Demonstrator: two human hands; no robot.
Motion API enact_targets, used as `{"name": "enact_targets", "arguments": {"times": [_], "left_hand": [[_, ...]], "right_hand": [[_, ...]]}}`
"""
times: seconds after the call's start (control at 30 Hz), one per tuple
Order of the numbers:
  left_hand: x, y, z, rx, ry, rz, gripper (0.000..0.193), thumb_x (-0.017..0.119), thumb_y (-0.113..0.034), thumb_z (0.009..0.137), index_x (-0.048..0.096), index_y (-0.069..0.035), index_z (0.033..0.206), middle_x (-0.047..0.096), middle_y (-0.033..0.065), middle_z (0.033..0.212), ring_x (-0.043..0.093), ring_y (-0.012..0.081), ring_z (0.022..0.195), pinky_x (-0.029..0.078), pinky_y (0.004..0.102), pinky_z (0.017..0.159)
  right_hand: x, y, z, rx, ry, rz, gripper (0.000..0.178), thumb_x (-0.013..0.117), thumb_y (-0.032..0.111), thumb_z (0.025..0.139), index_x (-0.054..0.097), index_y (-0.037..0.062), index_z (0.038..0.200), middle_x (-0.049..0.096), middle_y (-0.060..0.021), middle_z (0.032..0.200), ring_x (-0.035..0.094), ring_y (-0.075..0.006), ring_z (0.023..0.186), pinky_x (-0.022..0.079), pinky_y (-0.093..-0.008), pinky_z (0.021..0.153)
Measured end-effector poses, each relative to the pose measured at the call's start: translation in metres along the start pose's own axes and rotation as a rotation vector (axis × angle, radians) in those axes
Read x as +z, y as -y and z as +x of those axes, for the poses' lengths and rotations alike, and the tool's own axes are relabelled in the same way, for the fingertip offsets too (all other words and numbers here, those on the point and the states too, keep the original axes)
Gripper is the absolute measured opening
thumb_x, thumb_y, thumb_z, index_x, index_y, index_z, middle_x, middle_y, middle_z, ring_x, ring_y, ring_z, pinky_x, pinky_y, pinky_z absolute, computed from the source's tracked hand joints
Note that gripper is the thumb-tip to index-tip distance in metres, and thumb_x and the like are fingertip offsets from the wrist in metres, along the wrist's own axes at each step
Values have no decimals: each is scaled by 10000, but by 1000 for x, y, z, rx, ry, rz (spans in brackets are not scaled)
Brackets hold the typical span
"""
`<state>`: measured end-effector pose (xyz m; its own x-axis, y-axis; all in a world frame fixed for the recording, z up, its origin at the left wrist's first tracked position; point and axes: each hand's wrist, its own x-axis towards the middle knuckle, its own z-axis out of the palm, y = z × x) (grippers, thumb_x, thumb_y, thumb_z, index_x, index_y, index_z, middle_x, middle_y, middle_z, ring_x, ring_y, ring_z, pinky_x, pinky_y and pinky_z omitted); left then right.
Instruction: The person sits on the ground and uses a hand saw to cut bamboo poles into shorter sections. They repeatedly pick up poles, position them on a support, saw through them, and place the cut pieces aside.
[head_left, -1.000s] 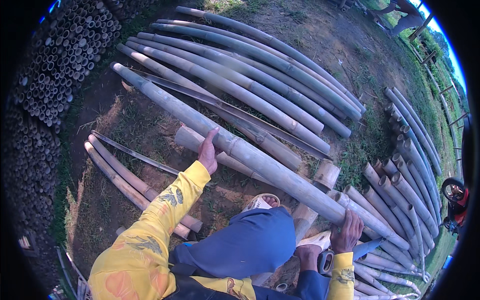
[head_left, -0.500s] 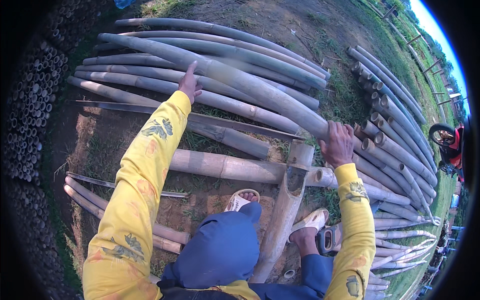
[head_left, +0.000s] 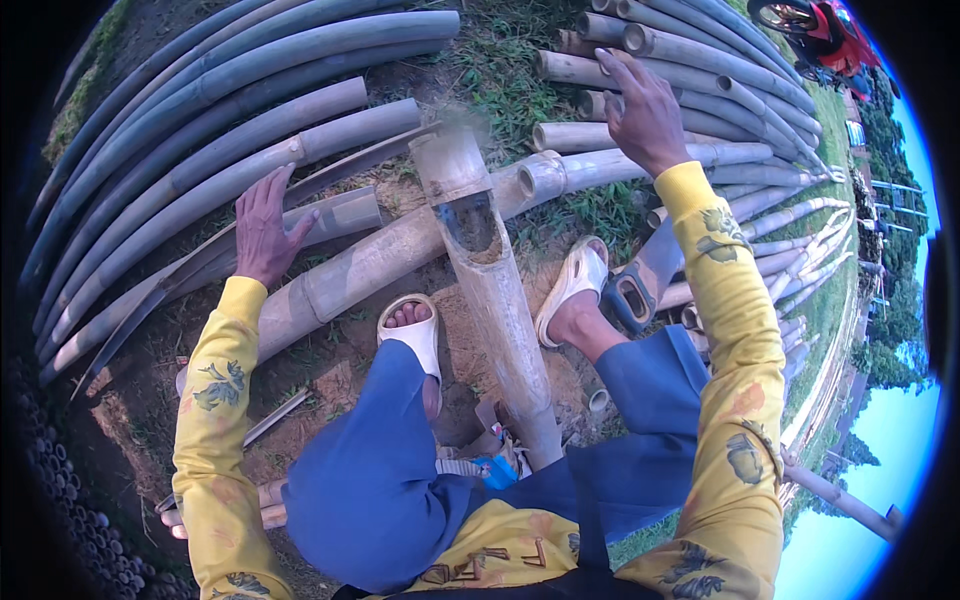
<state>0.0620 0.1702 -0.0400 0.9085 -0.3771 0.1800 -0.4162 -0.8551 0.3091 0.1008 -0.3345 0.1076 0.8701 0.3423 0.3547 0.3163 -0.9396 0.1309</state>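
My left hand (head_left: 262,225) is open with fingers spread, lying flat on a short grey bamboo pole (head_left: 345,212) at the edge of a pile of long grey bamboo poles (head_left: 230,90). My right hand (head_left: 645,112) is also open, palm down, over the cut ends of another bamboo stack (head_left: 700,60); I cannot tell if it touches them. Between my sandalled feet (head_left: 412,330) (head_left: 572,285) a notched bamboo pole (head_left: 485,260) runs away from me, lying across a thick pole (head_left: 370,268) on the dirt. Yellow sleeves cover both arms.
A red motorbike (head_left: 815,25) stands at the top right beyond the stack. Stacked bamboo ends (head_left: 60,500) fill the lower left. Thin split strips (head_left: 270,415) lie on the dirt. A patch of grass (head_left: 520,70) separates the two piles.
Both hands held a long bamboo pole before; it now lies with the pile at the left and both hands are off it. My view has swung toward the pole ends.
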Motion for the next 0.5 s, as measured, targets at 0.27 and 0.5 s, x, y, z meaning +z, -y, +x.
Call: {"name": "enact_targets", "arguments": {"times": [0.27,0.5], "left_hand": [[37,-82,28,95,-101,-121,771,752,-281,889,403,-80,1547,517,167,1505,485,358,1388,347,470,1161],[37,-150,37,180,-50,-202,781,762,-226,867,401,-70,1542,506,183,1505,470,367,1398,334,473,1170]], "right_hand": [[-51,-65,-217,967,426,360,372,677,305,932,717,14,1159,733,-277,1048,718,-422,994,554,-465,910],[72,16,-148,1684,15,963,1201,756,735,756,431,-214,1417,475,-401,1476,489,-474,1394,387,-466,1175]]}}
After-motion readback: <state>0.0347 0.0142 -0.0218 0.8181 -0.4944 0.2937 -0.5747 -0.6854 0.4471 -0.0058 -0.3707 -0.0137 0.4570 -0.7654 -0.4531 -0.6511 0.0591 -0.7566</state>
